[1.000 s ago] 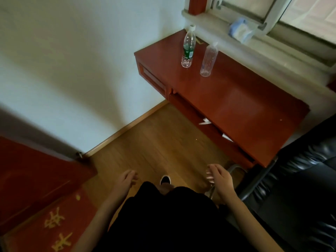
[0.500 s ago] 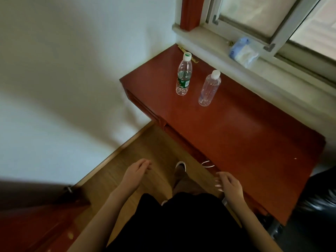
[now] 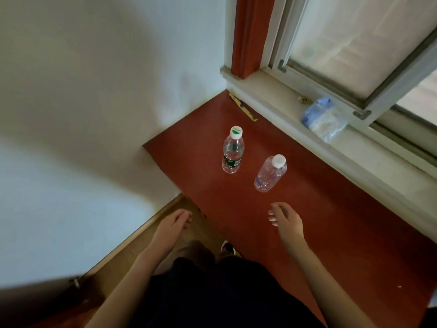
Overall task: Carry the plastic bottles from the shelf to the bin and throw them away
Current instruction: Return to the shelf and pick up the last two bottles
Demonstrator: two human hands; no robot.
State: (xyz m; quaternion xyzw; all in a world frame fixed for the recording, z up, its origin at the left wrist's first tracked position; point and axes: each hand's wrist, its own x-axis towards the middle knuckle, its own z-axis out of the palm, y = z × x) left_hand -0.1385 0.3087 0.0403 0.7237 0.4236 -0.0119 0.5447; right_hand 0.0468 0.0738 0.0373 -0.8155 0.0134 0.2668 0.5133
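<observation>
Red shelf (image 3: 295, 228) under a window sill (image 3: 272, 95), white wall left. Green-labelled bottle (image 3: 232, 152) and clear bottle (image 3: 270, 174) upright, near each other, untouched. My right hand (image 3: 287, 217) hovers loosely curled, empty; left hand (image 3: 173, 224) relaxed, empty. Risk: light bottles may tip if nudged.

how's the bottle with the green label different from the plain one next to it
The green-label bottle wears a dark green band low on its body; the plain bottle has none. The green-label bottle's white cap carries a green mark, the plain bottle's cap is all white. The green-label bottle stands nearer the wall corner, the plain bottle nearer the right hand. Both are clear, capped, upright on the red shelf, untouched.
</observation>
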